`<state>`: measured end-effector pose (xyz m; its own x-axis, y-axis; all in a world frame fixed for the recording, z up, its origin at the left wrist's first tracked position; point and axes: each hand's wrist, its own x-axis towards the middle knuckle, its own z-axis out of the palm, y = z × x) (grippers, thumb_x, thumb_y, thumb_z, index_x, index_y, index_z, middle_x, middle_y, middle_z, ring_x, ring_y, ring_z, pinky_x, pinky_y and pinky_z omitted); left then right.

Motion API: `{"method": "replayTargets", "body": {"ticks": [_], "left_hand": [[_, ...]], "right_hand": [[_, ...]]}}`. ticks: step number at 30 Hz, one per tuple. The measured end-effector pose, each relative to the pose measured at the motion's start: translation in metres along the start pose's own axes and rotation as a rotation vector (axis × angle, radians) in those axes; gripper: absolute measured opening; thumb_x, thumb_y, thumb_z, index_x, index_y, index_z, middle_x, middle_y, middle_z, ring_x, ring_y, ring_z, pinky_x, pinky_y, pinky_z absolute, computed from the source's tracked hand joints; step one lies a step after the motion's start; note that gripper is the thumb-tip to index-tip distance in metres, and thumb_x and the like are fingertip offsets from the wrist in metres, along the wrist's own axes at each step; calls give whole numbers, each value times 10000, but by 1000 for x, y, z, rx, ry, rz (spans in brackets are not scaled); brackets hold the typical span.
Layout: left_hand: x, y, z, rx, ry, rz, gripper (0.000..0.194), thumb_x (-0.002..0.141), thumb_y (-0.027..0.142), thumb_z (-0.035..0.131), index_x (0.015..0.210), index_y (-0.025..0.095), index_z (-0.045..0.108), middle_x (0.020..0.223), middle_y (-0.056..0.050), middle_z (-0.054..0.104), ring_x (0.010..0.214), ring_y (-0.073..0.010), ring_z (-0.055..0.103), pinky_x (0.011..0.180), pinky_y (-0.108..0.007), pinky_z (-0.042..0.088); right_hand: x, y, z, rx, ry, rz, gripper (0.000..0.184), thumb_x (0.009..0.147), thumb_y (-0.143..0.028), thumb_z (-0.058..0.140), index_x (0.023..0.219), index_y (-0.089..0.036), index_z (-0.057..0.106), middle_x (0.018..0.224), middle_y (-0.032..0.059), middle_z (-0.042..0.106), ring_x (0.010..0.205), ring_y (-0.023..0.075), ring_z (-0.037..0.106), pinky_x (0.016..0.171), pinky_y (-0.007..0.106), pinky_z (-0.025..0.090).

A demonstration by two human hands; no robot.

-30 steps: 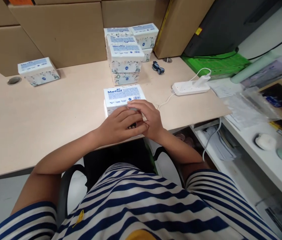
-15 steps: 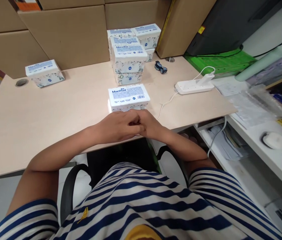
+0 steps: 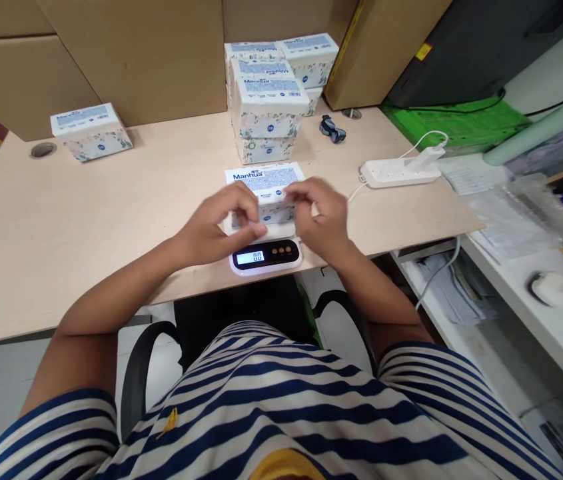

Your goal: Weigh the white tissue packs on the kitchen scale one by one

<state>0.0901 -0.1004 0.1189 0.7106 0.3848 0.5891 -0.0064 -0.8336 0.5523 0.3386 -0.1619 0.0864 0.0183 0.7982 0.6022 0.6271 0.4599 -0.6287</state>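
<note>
A white kitchen scale (image 3: pixel 267 269) lies at the table's front edge, its lit display reading 0.0. A Manhua tissue pack (image 3: pixel 274 177) seems to rest on the scale's platform, partly covered by my hands. To the left of the pack, over the scale's near side, my left hand (image 3: pixel 216 223) is half curled, thumb apart from the fingers, holding nothing. My right hand (image 3: pixel 324 217) hovers at the pack's right end, slightly blurred, with bent fingers, a gap before the thumb and nothing visible in them. Whether either hand touches the pack is unclear.
Several tissue packs (image 3: pixel 268 120) are stacked at the back, and a single pack (image 3: pixel 94 133) sits at the left. Right of the stack lie a dark blue strap-like item (image 3: pixel 332 129) and a white power strip (image 3: pixel 401 172). Cardboard boxes (image 3: pixel 151 60) wall the table's back.
My hands, clasped together in front of the pack before, have separated to either side. The scale's lit display and buttons are now uncovered. The pack has stayed in place.
</note>
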Motion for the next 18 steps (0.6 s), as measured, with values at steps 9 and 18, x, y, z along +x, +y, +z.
{"method": "replayTargets", "body": {"ticks": [9, 18], "left_hand": [[-64, -145, 13, -281, 483, -623, 1075, 908, 1088, 201, 1649, 356, 465, 1686, -231, 526, 1471, -410, 645, 1051, -596, 646], [-80, -125, 32, -347, 265, -571, 982, 1028, 917, 2, 1800, 421, 349, 1892, -149, 377, 1754, -313, 427, 1280, -626, 538]], "right_hand": [[96, 176, -10, 305, -29, 391, 1211, 847, -1126, 50, 1467, -293, 674, 1470, 173, 742, 1410, 403, 719, 1155, 678, 593], [61, 166, 28, 386, -141, 186, 1193, 897, -1034, -72, 1784, -382, 385, 1739, 140, 556, 1624, 361, 572, 1277, 681, 526]]}}
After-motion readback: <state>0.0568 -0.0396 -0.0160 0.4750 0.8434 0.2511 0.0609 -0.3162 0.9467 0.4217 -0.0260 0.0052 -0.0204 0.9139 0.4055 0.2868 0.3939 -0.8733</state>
